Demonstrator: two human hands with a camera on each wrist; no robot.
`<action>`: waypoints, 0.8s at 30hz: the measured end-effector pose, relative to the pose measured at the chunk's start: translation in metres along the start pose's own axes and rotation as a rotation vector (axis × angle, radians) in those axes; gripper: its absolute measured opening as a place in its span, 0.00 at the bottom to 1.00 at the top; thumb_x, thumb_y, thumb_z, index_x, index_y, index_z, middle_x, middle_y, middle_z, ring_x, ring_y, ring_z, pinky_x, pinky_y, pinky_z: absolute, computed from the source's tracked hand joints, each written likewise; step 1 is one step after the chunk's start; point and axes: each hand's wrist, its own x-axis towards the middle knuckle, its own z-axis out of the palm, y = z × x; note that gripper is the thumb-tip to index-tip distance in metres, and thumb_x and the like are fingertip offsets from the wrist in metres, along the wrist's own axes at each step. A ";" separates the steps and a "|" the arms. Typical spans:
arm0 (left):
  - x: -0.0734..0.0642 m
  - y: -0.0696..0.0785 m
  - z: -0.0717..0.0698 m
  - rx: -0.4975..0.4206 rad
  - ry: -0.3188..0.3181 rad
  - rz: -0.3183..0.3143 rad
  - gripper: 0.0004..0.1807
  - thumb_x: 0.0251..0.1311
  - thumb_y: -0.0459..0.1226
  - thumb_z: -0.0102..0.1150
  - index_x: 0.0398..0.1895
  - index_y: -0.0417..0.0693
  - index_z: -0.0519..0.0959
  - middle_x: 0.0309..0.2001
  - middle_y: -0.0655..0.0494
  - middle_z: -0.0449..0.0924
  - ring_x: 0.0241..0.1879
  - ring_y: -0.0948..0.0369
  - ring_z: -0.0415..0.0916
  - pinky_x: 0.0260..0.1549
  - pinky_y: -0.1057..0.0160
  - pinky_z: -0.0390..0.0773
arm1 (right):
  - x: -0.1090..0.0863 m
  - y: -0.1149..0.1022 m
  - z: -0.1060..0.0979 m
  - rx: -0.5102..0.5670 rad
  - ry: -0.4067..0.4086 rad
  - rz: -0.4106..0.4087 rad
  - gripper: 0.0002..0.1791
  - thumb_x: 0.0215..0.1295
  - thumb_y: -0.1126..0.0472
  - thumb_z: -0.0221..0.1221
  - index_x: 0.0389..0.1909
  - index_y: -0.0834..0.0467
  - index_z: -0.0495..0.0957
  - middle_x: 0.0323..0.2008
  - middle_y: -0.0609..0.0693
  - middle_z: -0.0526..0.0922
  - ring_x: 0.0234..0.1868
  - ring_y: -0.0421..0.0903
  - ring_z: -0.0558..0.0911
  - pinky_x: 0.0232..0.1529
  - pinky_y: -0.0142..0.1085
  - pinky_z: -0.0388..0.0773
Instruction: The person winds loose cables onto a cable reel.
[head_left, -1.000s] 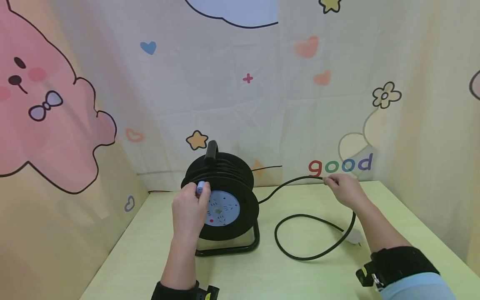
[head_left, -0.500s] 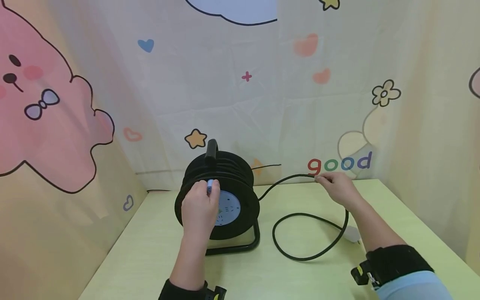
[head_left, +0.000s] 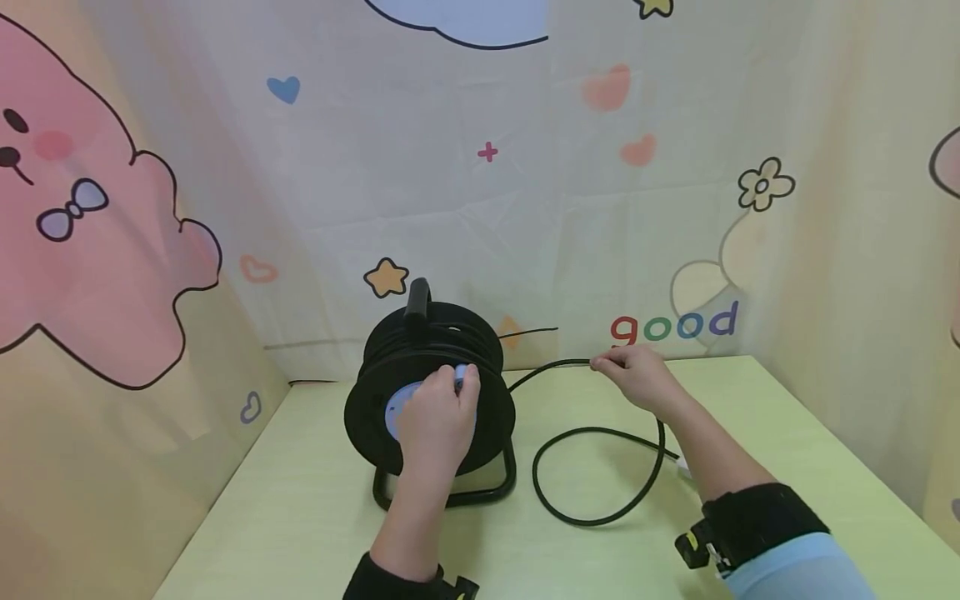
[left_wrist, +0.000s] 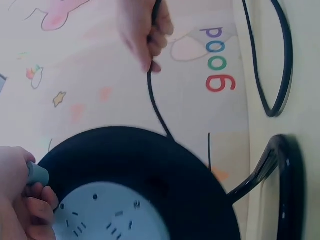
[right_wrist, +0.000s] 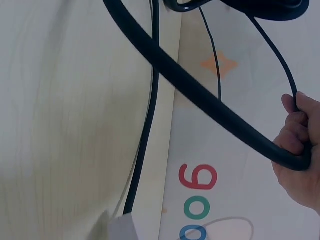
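Note:
A black cable reel (head_left: pixel 363 421) stands on its tubular frame (head_left: pixel 480 498), with a pale blue socket plate (left_wrist: pixel 100 200) on its face. My left hand (head_left: pixel 437 421) grips the small blue crank knob (left_wrist: pixel 38 174) near the reel's upper right in the head view, covering much of the plate. To the right, my right hand (head_left: pixel 637 379) holds the black cable (head_left: pixel 551 365) above the table, fingers curled round it in the right wrist view. The cable's free end loops on the table to a white plug (right_wrist: pixel 122 227), partly hidden behind my right forearm in the head view.
The pale table (head_left: pixel 300 517) meets a printed curtain (head_left: pixel 420 183) at its back edge. A black carry handle (head_left: pixel 417 304) rises from the reel's top. A thin dark line (head_left: pixel 528 332) shows on the curtain behind the reel.
My left hand has carried the knob rightward across the reel's upper face, and the reel has turned. My right hand has moved left toward the reel with the cable, and the loop has shifted slightly left.

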 end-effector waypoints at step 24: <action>-0.012 0.006 0.029 -0.103 -0.512 -0.040 0.28 0.65 0.50 0.42 0.07 0.52 0.58 0.10 0.61 0.52 0.10 0.62 0.54 0.10 0.64 0.53 | 0.010 -0.040 0.057 0.007 -0.127 -0.114 0.09 0.68 0.59 0.57 0.38 0.55 0.85 0.31 0.45 0.83 0.25 0.43 0.70 0.30 0.40 0.70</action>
